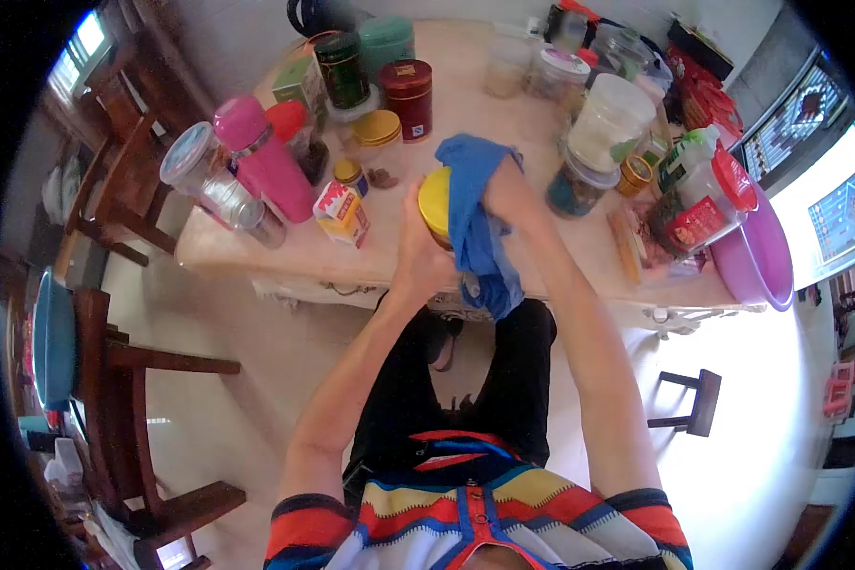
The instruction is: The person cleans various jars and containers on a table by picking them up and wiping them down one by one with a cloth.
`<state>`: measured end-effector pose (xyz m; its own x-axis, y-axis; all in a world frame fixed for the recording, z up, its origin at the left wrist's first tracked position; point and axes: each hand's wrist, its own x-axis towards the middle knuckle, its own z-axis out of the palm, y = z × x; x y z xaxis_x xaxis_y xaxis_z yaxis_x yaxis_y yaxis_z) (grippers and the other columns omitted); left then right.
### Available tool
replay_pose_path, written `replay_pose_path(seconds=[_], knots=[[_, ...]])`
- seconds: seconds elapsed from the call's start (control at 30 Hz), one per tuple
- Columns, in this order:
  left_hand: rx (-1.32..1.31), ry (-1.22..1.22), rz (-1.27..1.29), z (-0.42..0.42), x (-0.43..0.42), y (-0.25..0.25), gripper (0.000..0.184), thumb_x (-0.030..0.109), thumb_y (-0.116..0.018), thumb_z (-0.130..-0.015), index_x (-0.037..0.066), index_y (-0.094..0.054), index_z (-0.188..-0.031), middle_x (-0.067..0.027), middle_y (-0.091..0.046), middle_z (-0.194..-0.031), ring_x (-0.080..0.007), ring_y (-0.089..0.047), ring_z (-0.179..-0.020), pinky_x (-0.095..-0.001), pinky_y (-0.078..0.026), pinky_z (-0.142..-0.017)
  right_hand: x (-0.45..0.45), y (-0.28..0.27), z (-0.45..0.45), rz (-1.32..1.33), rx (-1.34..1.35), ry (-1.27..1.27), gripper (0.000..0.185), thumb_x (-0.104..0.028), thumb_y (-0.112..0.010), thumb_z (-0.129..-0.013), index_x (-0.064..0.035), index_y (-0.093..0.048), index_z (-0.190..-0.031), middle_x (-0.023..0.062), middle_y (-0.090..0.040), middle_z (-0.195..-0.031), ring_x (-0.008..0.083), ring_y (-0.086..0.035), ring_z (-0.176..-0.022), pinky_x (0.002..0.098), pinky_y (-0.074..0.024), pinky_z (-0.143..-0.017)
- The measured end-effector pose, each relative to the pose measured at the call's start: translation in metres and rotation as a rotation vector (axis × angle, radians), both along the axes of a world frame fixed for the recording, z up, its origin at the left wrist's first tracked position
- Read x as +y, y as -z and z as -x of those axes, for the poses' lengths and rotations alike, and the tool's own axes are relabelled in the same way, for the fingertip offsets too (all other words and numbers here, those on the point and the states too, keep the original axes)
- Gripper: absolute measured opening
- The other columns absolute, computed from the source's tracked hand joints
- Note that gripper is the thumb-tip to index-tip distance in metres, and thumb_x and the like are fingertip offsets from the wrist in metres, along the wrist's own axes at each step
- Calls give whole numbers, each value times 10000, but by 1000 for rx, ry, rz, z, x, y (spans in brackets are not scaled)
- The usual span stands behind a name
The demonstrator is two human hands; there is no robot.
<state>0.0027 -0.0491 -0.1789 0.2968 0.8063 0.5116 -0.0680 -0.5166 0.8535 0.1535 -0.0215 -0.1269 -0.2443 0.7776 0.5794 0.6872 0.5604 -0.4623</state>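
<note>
My left hand (421, 245) is wrapped round a jar with a yellow lid (434, 201), held at the table's front edge. A blue cloth (475, 176) covers the jar's right side and hangs below it. Closed on that cloth, my right hand (505, 195) presses it toward the jar; its fingers are partly hidden. Left of the jar stand a small yellow-and-white carton (342, 217) and a little gold-lidded jar (351, 177). Most of the held jar's body is out of sight behind my hands and the cloth.
A pink thermos (271, 166), a dark red tin (408, 100) and a green tin (342, 71) stand on the table's left part. Clear jars (582, 180), a red-lidded jar (698, 209) and a purple basin (762, 249) are on the right. A stool (701, 404) stands below.
</note>
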Motion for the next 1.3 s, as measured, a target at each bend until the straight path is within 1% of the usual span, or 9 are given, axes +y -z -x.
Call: replay_pose_path(seconds=[0.23,0.3,0.43,0.7,0.77,0.9,1.0,1.23,1.3], knots=[[-82,89,-109,4,19,30,785,66,-730,-724,-2,-264,-1352,-156,-414,-1256,-265,-442,-1161,-344,-361,-993,-44,-4,41,-93,-341,124,261,-150,-542,-759,-37,-609,-985,192,-609,-992,371,-575,-952,432,-450,-849],[20,63,-234,4,20,34,752,62,-716,-734,8,-283,-1346,-156,-425,-1246,-273,-446,-1158,-350,-362,-988,-37,-13,42,483,-510,253,350,-302,-450,-856,-72,-620,-1057,215,-604,-1104,386,-567,-1033,586,-401,-880],[-31,28,-94,3,14,12,746,56,-724,-717,-24,-300,-1326,-175,-456,-1206,-293,-458,-1147,-369,-377,-961,-9,-24,33,567,-422,311,369,-324,-466,-836,-66,-638,-1036,218,-595,-1136,396,-560,-1057,656,-358,-885],[129,1,-163,12,0,-10,956,74,-793,-668,-45,-165,-1378,-197,-406,-1267,-276,-456,-1157,-356,-378,-976,24,15,-1,209,-183,149,243,-190,-565,-800,-24,-633,-964,189,-630,-1001,354,-602,-911,395,-481,-780],[-113,308,78,16,-3,-16,1037,117,-817,-658,-23,-107,-1400,-207,-366,-1311,-269,-435,-1178,-362,-360,-1001,16,10,-1,180,-144,150,241,-187,-566,-798,-22,-632,-961,186,-631,-998,349,-603,-911,395,-480,-775],[-36,125,-64,14,-1,-26,993,147,-802,-674,-13,-150,-1406,-215,-341,-1346,-284,-420,-1206,-383,-343,-1017,6,3,4,-78,13,189,201,-192,-536,-807,-36,-628,-893,199,-643,-876,396,-613,-788,432,-494,-704],[147,-38,-238,9,4,-40,835,191,-769,-691,-1,-314,-1365,-204,-355,-1360,-315,-414,-1218,-382,-334,-1017,-5,6,11,-37,392,153,176,-148,-532,-812,-36,-626,-910,194,-642,-907,375,-614,-824,405,-487,-718],[148,-140,-212,-3,5,-48,355,116,-584,-773,8,-578,-1111,-144,-575,-1146,-316,-512,-1069,-376,-383,-922,-7,32,9,-287,206,244,175,-87,-509,-832,-35,-618,-959,107,-630,-969,209,-591,-920,303,-452,-808],[184,-227,-221,-11,2,-48,320,92,-564,-773,8,-587,-1082,-137,-592,-1114,-314,-528,-1037,-383,-393,-905,-6,41,12,-13,726,20,190,-119,-509,-864,-38,-614,-1000,87,-629,-957,184,-589,-878,301,-464,-786]])
